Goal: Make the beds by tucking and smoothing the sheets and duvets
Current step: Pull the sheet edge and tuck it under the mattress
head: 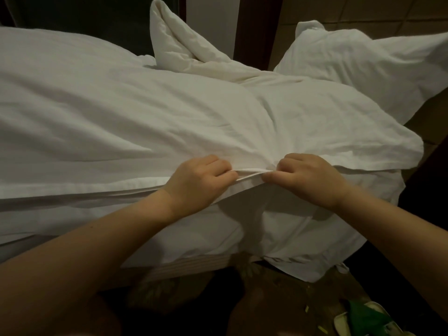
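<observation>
A white duvet [135,112] lies rumpled across the bed, with one corner sticking up at the back [169,37]. Its near hem runs along the bed's front edge. My left hand [196,180] and my right hand [308,178] sit close together on that hem, fingers curled, each pinching the folded white edge [249,174] between them. Below the hem a white sheet [278,238] hangs down over the mattress side. The striped mattress edge [184,267] shows under the sheet.
A white pillow [378,69] lies at the back right, against a brown tiled wall. Dark patterned floor lies below the bed, with green-and-white slippers [368,318] at the bottom right. A dark post [257,27] stands behind the bed.
</observation>
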Tool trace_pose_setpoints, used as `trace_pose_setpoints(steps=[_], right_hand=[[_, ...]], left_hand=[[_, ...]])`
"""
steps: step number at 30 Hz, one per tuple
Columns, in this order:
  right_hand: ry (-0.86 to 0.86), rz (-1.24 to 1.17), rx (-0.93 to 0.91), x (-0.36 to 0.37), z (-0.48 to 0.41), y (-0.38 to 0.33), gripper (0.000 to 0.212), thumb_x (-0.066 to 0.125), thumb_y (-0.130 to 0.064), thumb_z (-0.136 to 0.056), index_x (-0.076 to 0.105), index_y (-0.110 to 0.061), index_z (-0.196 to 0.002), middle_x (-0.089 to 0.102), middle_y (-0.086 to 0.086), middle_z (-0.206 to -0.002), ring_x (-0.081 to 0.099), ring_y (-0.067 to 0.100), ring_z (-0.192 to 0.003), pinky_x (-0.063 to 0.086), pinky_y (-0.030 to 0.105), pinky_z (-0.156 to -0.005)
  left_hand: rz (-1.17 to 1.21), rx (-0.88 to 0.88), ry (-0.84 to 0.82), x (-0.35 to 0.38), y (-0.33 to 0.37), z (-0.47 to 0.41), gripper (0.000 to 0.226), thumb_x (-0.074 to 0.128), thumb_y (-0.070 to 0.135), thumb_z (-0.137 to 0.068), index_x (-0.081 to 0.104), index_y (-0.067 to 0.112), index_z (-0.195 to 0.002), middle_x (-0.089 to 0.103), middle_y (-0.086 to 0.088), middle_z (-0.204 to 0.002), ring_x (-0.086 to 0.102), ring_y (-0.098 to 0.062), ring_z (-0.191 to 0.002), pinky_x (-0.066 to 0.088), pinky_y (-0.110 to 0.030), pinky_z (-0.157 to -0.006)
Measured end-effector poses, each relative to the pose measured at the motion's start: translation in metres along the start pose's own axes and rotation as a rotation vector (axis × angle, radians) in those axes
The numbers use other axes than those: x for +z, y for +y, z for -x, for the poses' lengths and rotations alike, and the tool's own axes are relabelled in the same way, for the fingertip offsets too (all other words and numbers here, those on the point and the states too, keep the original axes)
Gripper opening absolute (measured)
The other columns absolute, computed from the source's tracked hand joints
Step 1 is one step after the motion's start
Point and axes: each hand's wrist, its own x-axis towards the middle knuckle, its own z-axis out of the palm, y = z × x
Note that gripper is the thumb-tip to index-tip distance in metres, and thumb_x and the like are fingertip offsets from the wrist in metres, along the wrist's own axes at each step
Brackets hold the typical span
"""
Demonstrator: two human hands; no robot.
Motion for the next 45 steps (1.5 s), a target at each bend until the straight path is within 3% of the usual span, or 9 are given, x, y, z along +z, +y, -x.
trace_pose_setpoints(steps=[5, 9, 13, 23, 27, 34, 37, 40, 45], right_hand=[[0.078, 0.042, -0.007, 0.007, 0.003, 0.000, 0.018, 0.052, -0.004, -0.086, 0.049, -0.015, -0.100, 0.053, 0.008, -0.065, 0.047, 0.023, -0.051, 0.032, 0.027, -0.042], [0.277, 0.117, 0.032, 0.012, 0.003, -0.010, 0.014, 0.062, -0.007, -0.088, 0.054, -0.017, -0.094, 0.050, 0.004, -0.093, 0.049, 0.022, -0.077, 0.035, 0.032, -0.066], [0.367, 0.121, 0.107, 0.018, 0.005, -0.023, 0.013, 0.069, -0.011, -0.086, 0.057, -0.016, -0.087, 0.066, 0.002, -0.094, 0.053, 0.020, -0.085, 0.037, 0.033, -0.073], [0.275, 0.119, 0.230, 0.027, 0.007, -0.046, 0.017, 0.069, -0.001, -0.080, 0.056, -0.012, -0.083, 0.066, 0.006, -0.078, 0.058, 0.026, -0.066, 0.034, 0.033, -0.066], [0.208, 0.202, 0.234, 0.032, 0.008, -0.050, 0.018, 0.067, -0.004, -0.082, 0.063, -0.013, -0.098, 0.065, 0.006, -0.082, 0.055, 0.024, -0.072, 0.033, 0.034, -0.068], [0.222, 0.336, 0.351, 0.042, 0.012, -0.055, 0.010, 0.072, -0.013, -0.079, 0.069, -0.018, -0.086, 0.052, 0.000, -0.090, 0.044, 0.022, -0.083, 0.031, 0.035, -0.077], [0.290, 0.286, 0.337, 0.045, 0.012, -0.057, 0.020, 0.073, -0.018, -0.079, 0.059, -0.022, -0.092, 0.048, 0.001, -0.104, 0.046, 0.023, -0.093, 0.032, 0.037, -0.084], [0.317, 0.272, 0.320, 0.045, 0.013, -0.061, 0.021, 0.074, -0.020, -0.081, 0.056, -0.025, -0.091, 0.049, 0.001, -0.115, 0.048, 0.024, -0.105, 0.032, 0.039, -0.093], [0.237, 0.246, 0.338, 0.043, 0.021, -0.062, 0.012, 0.074, -0.017, -0.081, 0.064, -0.024, -0.082, 0.050, 0.002, -0.122, 0.046, 0.025, -0.113, 0.024, 0.039, -0.103]], left_hand=[[0.078, -0.089, -0.011, -0.002, -0.003, -0.005, 0.014, 0.060, 0.011, -0.087, 0.069, 0.005, -0.080, 0.063, -0.010, -0.075, 0.057, -0.027, -0.062, 0.047, -0.035, -0.048], [0.107, -0.138, -0.014, 0.001, -0.004, -0.009, 0.021, 0.054, 0.013, -0.090, 0.067, 0.003, -0.077, 0.061, -0.011, -0.072, 0.056, -0.027, -0.060, 0.047, -0.037, -0.048], [0.068, -0.072, -0.069, 0.007, 0.004, 0.001, 0.012, 0.062, 0.006, -0.084, 0.066, 0.004, -0.073, 0.057, -0.010, -0.068, 0.051, -0.025, -0.057, 0.044, -0.036, -0.044], [0.162, -0.161, -0.083, 0.015, 0.016, 0.014, 0.021, 0.056, 0.018, -0.090, 0.068, 0.004, -0.080, 0.060, -0.010, -0.078, 0.054, -0.024, -0.066, 0.045, -0.036, -0.059], [0.267, -0.279, -0.053, 0.009, 0.018, 0.007, 0.030, 0.051, 0.025, -0.091, 0.071, 0.004, -0.082, 0.062, -0.009, -0.076, 0.056, -0.023, -0.067, 0.041, -0.031, -0.062], [0.368, -0.423, -0.167, 0.006, 0.012, 0.001, 0.018, 0.049, 0.014, -0.089, 0.064, 0.007, -0.097, 0.063, -0.006, -0.084, 0.059, -0.025, -0.073, 0.044, -0.029, -0.064], [0.537, -0.628, -0.181, -0.003, 0.013, -0.007, 0.010, 0.056, 0.011, -0.091, 0.058, 0.019, -0.098, 0.053, 0.014, -0.079, 0.051, -0.004, -0.071, 0.034, -0.013, -0.067], [0.733, -0.736, -0.209, -0.010, 0.015, -0.010, 0.021, 0.061, 0.010, -0.087, 0.056, 0.030, -0.086, 0.048, 0.016, -0.067, 0.048, 0.008, -0.064, 0.032, -0.005, -0.062], [0.807, -0.756, -0.463, -0.002, 0.031, 0.019, 0.025, 0.058, 0.020, -0.091, 0.055, 0.044, -0.084, 0.058, 0.015, -0.085, 0.052, 0.000, -0.079, 0.039, -0.018, -0.075]])
